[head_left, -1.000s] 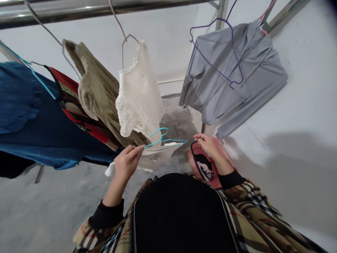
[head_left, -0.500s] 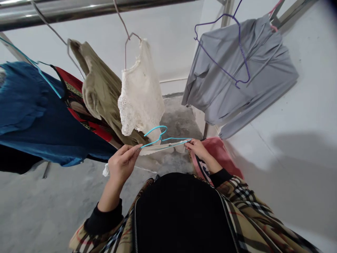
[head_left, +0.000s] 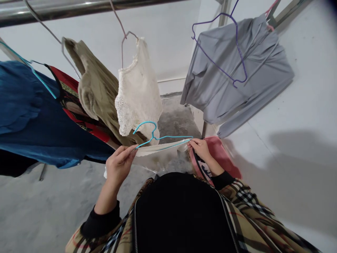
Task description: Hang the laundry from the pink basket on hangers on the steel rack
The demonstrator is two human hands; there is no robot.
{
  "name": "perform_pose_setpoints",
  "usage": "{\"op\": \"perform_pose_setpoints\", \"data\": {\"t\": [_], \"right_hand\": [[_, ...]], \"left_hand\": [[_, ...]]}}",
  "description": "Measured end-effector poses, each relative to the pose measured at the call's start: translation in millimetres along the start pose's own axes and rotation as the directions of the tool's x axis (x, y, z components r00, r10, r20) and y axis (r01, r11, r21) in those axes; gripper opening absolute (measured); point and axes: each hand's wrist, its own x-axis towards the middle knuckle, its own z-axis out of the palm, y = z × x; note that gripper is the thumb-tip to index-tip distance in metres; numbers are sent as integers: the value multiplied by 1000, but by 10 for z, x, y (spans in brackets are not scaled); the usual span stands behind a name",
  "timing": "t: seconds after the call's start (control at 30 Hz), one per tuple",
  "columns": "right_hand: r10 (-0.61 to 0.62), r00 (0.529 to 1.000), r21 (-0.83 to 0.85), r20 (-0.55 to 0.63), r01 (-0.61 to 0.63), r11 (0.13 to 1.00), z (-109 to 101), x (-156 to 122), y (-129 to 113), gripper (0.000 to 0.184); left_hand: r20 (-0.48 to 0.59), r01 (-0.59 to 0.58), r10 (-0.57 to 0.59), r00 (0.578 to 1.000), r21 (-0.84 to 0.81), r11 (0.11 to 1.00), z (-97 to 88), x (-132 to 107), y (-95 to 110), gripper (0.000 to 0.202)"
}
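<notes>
A light blue wire hanger (head_left: 155,135) carries a white garment (head_left: 158,149) and is held level in front of my chest. My left hand (head_left: 119,165) pinches the hanger's left end together with the white cloth. My right hand (head_left: 200,147) pinches its right end. A pink garment with a black printed figure (head_left: 221,158) hangs over my right forearm, below that hand.
A metal rail (head_left: 79,7) overhead carries a blue garment (head_left: 28,119), a red patterned one (head_left: 79,112), an olive one (head_left: 97,91) and a cream lace top (head_left: 139,91). A grey shirt (head_left: 237,66) on a purple hanger (head_left: 223,49) hangs at right by the white wall. Concrete floor lies below.
My right hand left the pink garment and took hold of the right end of the blue hanger. The hanger has since risen slightly and levelled out.
</notes>
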Motion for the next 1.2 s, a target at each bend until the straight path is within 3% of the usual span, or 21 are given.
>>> {"op": "perform_pose_setpoints", "data": {"t": [0.13, 0.3, 0.4, 0.47, 0.57, 0.67, 0.77, 0.83, 0.93, 1.03, 1.2], "right_hand": [[-46, 985, -42, -163, 40, 998, -64, -18, -96, 27], [-174, 965, -147, -194, 146, 978, -162, -59, -216, 26], [-307, 951, -208, 40, 308, 928, -249, -118, -325, 23], [-402, 896, -254, 189, 440, 861, -326, -144, -409, 22], [-514, 836, -379, 193, 547, 746, -441, -133, -516, 31], [-497, 807, -463, 320, 591, 660, -504, -89, -591, 30], [-443, 775, -407, 451, 620, 671, -508, -79, -667, 24], [-456, 776, -346, 436, 612, 711, -516, -103, -728, 26], [-517, 801, -313, 303, 596, 740, -598, -156, -820, 25], [-574, 795, -318, 193, 605, 730, -753, -198, -894, 21], [-590, 793, -307, 154, 606, 734, -933, -262, -1021, 20]], "left_hand": [[-7, -41, 42, 999, 92, 995, 27, -48, -31, 23], [100, -127, 109, 989, 191, 973, 163, -143, -53, 23], [104, -105, 92, 990, 131, 986, 281, -183, -74, 23], [48, -57, 57, 997, -1, 998, 348, -190, -99, 23], [-11, -3, 0, 1000, -207, 978, 407, -168, -129, 21], [-16, -7, 2, 1000, -331, 944, 407, -107, -113, 19], [-29, -13, 3, 1000, -366, 930, 381, -27, -72, 17], [-18, 12, -20, 1000, -353, 936, 372, 18, -61, 18], [36, 60, -51, 998, -363, 930, 384, 47, -100, 26], [84, 134, -110, 990, -384, 913, 424, 30, -173, 34], [95, 217, -195, 976, -435, 874, 519, -15, -192, 23]]}}
